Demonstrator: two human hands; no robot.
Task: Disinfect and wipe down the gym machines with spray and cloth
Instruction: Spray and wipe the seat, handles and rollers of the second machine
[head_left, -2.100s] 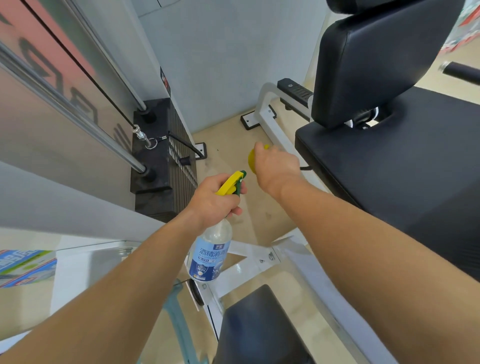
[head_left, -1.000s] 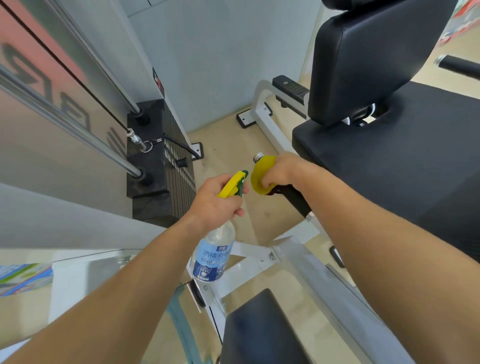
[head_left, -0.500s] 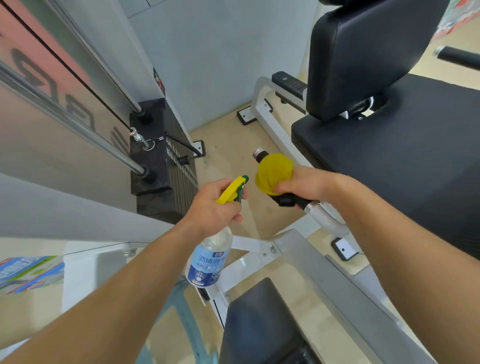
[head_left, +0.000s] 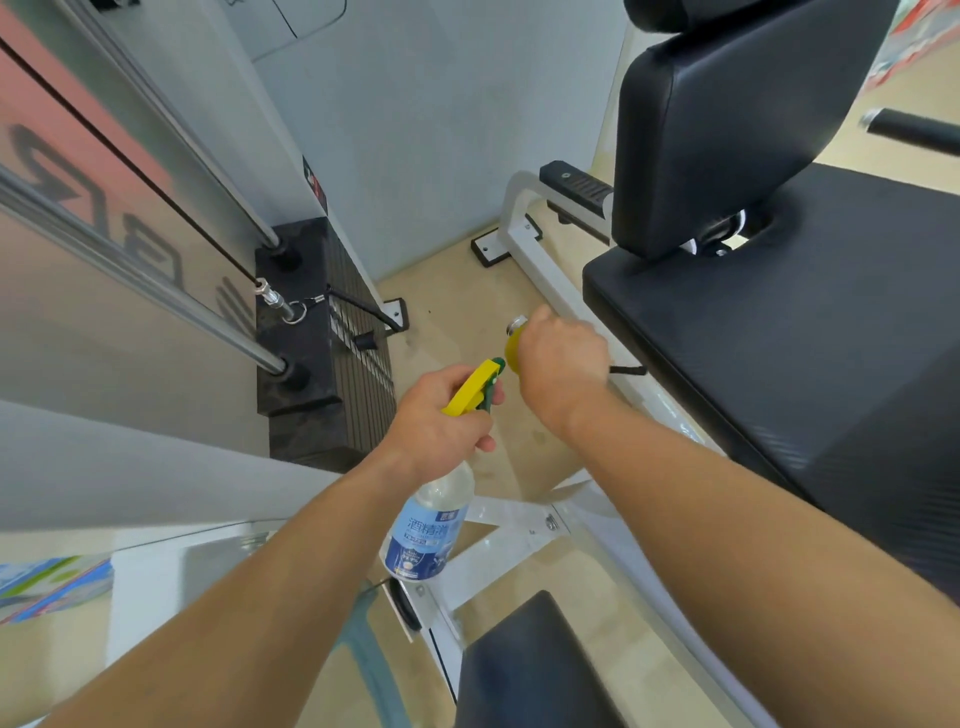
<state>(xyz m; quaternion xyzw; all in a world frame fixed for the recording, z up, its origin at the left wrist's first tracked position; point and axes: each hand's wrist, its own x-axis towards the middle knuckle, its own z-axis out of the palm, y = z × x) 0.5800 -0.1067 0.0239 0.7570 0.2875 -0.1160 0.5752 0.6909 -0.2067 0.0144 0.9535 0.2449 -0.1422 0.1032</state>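
Somewhere in the middle of the job, by the look of it; rubbing one handle (head_left: 516, 326) of the machine now, low beside the seat (head_left: 779, 338); cannot tell if the seat and back pad (head_left: 727, 104) are wiped yet.

Gripping the yellow cloth (head_left: 511, 354) with the right hand (head_left: 561, 358), fingers curled tight round it and the bar inside; holding the spray bottle (head_left: 426, 530) by its neck in the left hand (head_left: 436, 421), fingers wrapped round, nozzle just beside the cloth.

Soft, bunched cloth; shiny round metal at the handle's end; clear, smooth plastic bottle with a blue label; puffy black pads with a fine woven look.
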